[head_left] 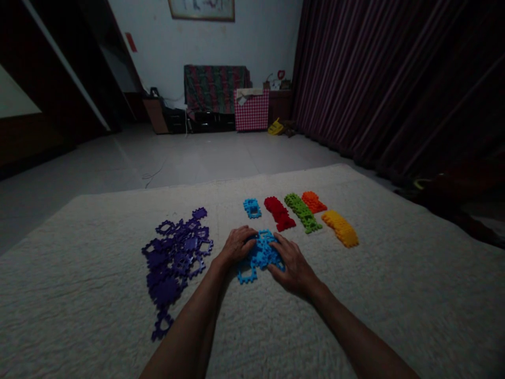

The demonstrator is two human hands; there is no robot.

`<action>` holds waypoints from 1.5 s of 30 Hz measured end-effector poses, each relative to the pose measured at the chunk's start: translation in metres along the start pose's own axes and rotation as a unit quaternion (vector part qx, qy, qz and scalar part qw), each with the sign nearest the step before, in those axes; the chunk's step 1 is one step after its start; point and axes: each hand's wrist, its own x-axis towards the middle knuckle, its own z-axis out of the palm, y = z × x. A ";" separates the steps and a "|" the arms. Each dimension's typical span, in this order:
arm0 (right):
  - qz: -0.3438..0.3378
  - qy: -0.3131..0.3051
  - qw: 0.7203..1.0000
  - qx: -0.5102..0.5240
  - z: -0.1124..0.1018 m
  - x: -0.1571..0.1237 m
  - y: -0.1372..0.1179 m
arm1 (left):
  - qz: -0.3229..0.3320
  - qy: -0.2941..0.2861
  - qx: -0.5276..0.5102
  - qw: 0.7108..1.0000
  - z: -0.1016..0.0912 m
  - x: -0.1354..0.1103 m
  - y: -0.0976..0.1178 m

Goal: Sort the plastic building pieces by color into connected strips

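A loose heap of blue interlocking plastic tiles [262,252] with toothed edges, some solid and some hollow frames, lies on the pale blanket between my two hands. My left hand [238,245] is curled against the heap's left side, its fingers and thumb on the blue tiles. From the right, my right hand [291,264] grips the other side, fingers over the top and thumb at the near edge. A hollow blue tile [247,273] sticks out toward me. Some tiles are hidden under my fingers. Just beyond the heap sits a small blue stack [252,208].
Purple tiles [175,258] are spread in a wide pile on the left. Rows of red tiles [279,213], green tiles [303,212], orange tiles [313,201] and yellow tiles [341,228] stand at the far right. The blanket [118,221] ends before the tiled floor [213,155].
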 end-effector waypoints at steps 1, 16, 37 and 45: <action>-0.001 0.002 1.000 0.006 0.000 0.000 0.000 | 0.006 -0.005 -0.009 1.000 -0.002 0.001 0.001; 0.001 0.016 0.998 0.068 -0.001 -0.001 0.001 | -0.067 0.059 -0.195 0.977 -0.008 0.002 0.012; 0.088 0.096 0.982 0.135 -0.006 0.004 -0.002 | -0.257 0.323 -0.334 0.847 0.002 0.016 -0.010; 0.103 0.058 0.986 0.121 -0.020 -0.001 0.009 | -0.247 0.314 -0.319 0.860 -0.002 0.014 -0.006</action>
